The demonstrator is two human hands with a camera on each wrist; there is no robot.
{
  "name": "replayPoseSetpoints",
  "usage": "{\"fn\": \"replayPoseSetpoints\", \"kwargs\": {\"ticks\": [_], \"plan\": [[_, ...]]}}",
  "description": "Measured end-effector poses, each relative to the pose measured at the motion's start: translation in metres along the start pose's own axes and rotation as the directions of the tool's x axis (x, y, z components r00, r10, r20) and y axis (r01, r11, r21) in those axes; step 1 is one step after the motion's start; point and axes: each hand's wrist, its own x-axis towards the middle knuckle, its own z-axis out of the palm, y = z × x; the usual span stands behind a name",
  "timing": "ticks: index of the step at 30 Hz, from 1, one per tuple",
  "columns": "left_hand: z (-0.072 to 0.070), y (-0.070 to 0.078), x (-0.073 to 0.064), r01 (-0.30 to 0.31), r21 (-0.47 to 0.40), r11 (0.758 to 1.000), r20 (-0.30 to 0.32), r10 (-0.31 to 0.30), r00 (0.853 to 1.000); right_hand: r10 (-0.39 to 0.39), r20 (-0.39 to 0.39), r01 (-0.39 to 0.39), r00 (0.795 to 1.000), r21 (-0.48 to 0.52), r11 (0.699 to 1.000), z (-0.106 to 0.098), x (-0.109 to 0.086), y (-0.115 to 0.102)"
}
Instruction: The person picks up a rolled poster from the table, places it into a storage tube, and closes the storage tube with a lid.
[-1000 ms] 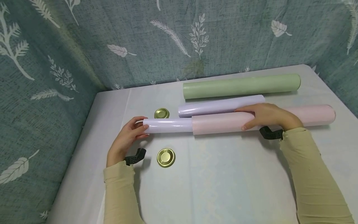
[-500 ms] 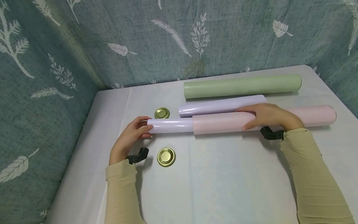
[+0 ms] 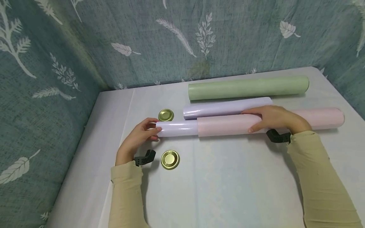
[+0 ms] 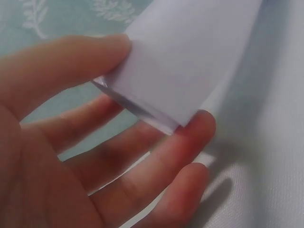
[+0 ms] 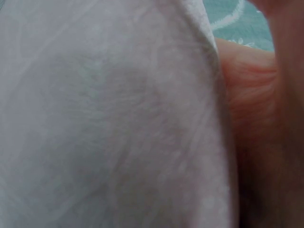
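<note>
A glossy lavender paper roll [image 3: 178, 129] sticks out of the left end of a pink tube [image 3: 225, 125]. My left hand [image 3: 138, 134] holds the roll's outer end between thumb and fingers; in the left wrist view the thumb [image 4: 102, 52] lies on the paper and the fingers reach behind its edge. Over the pink tube, right of its middle, my right hand [image 3: 275, 117] grips it, thumb on the near side and fingers across the top. How much of the roll is inside the tube is hidden. The right wrist view is mostly filled by a pale blurred surface.
Just behind the pink tube lies another lavender roll [image 3: 225, 107], and farther back a green tube [image 3: 248, 88]. One gold lid [image 3: 166, 115] is behind the held roll, another gold lid [image 3: 170, 159] in front. Leaf-patterned curtain [image 3: 159, 47] borders the white table's back and left.
My left hand has moved to the right, and a shorter length of the lavender roll shows outside the pink tube. The right hand keeps its grip, nearly still.
</note>
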Motion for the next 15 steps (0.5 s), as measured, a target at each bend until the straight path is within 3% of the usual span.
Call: {"fn": "replayPoseSetpoints", "kwargs": {"ticks": [9,15], "plan": [[0.0065,0.0051,0.0,-0.003,0.01,1.0,0.032,0.003,0.999,0.008,0.003,-0.008,1.0,0.003,1.0,0.0014,-0.0005,-0.0004],[0.009,0.0064,0.0023,0.014,0.065,0.998,0.036,-0.017,0.999,0.008,0.001,-0.008,1.0,0.01,1.0,0.0004,-0.0007,-0.0017]]}}
